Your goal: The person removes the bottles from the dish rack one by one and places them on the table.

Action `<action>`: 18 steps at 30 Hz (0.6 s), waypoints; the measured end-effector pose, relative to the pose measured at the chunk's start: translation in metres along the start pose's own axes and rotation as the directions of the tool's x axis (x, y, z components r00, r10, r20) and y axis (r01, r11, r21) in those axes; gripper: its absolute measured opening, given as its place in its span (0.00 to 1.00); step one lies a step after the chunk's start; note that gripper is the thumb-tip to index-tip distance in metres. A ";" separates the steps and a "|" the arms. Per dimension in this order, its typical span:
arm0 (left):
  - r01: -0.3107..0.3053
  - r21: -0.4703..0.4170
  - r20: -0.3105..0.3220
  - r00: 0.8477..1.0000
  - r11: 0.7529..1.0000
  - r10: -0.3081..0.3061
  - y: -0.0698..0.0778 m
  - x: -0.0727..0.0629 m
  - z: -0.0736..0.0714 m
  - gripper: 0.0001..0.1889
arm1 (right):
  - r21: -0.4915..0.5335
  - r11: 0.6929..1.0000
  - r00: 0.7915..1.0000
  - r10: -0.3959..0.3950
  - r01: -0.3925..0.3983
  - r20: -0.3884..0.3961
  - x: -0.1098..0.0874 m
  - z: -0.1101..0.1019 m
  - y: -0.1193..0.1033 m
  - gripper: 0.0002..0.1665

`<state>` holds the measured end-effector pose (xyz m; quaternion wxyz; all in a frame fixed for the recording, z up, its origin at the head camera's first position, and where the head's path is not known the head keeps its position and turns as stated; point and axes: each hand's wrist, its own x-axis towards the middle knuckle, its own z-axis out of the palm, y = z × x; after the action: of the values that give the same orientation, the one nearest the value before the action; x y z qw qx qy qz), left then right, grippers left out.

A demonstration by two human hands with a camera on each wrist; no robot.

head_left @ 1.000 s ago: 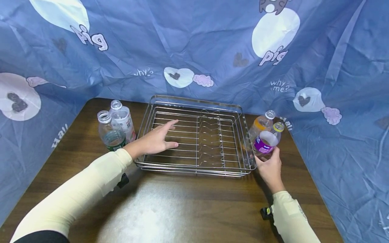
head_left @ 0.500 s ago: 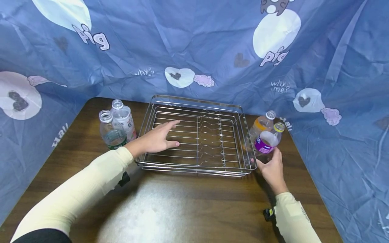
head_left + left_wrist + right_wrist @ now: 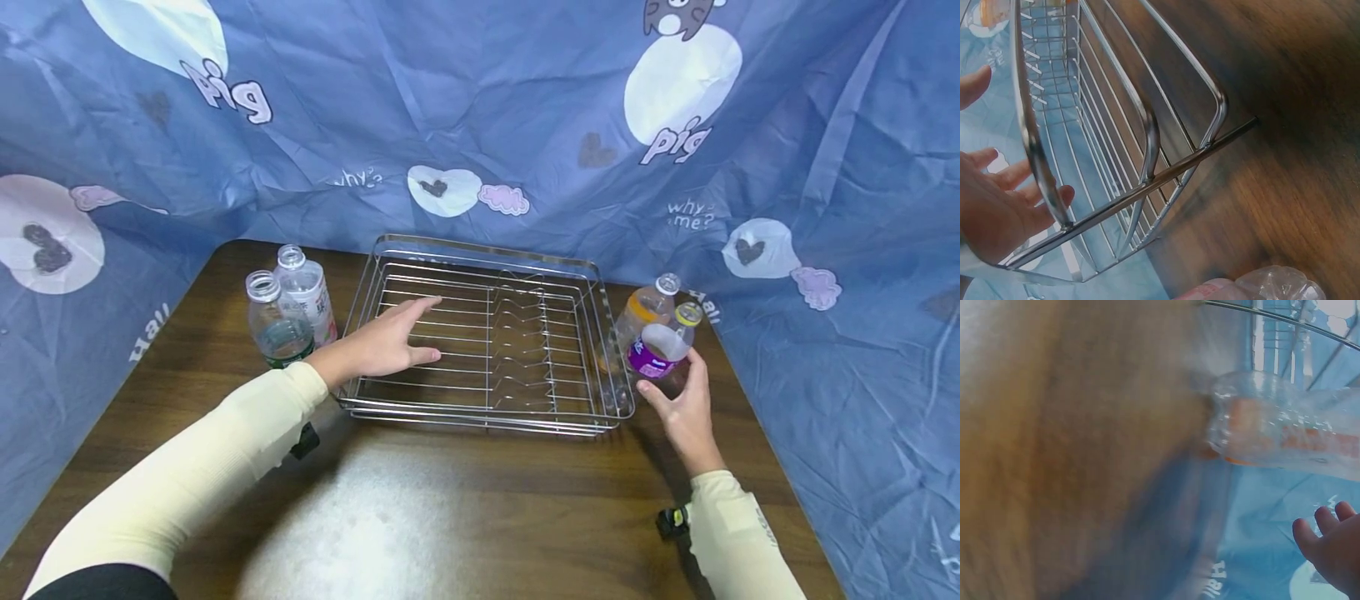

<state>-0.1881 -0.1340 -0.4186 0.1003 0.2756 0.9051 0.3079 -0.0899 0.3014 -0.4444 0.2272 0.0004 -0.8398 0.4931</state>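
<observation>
A metal wire dish rack point(image 3: 450, 350) stands on the table. My left hand point(image 3: 382, 343) reaches over its left side, fingers straight and thumb spread, holding nothing; in the left wrist view, the fingers point(image 3: 1013, 175) show behind the rack's rim. Just right of the rack, a clear plastic bottle with a purple label point(image 3: 651, 357) and yellow neck ring stands in front of an orange-banded bottle point(image 3: 647, 307). My right hand point(image 3: 684, 410) is beside the purple-labelled bottle, thumb and fingers parted around its near side. In the right wrist view, the fingertips point(image 3: 1325, 525) are apart from the bottle point(image 3: 1272, 422) lying across that view.
Left of the rack stand two uncapped clear bottles, one with a dark green label point(image 3: 279, 329) and one with a white label point(image 3: 306, 292). A blue printed cloth point(image 3: 480, 125) hangs behind and along both sides of the wooden table point(image 3: 480, 508).
My right hand has shifted slightly right, its thumb and fingers parting from the purple-labelled bottle's lower part. The bottles, the rack and my left hand stay nearly in place.
</observation>
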 end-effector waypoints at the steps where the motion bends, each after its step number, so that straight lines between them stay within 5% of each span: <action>1: 0.002 0.001 0.001 1.000 1.000 -0.002 0.000 0.000 0.000 0.47 | 0.015 1.000 1.000 -0.009 0.009 0.000 0.000 -0.001 -0.005 0.47; 10: 0.006 0.011 0.005 1.000 1.000 -0.006 -0.001 0.001 0.002 0.48 | -0.010 0.999 0.997 -0.052 0.051 -0.057 0.016 -0.016 -0.002 0.49; 18: -0.007 0.016 0.001 1.000 1.000 0.007 -0.002 0.001 0.004 0.47 | 0.034 0.993 0.992 -0.111 0.113 -0.059 0.015 -0.021 -0.042 0.45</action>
<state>-0.1886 -0.1324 -0.4225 0.0976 0.2795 0.9065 0.3009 -0.0860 0.3007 -0.3957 0.2784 0.0375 -0.8222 0.4950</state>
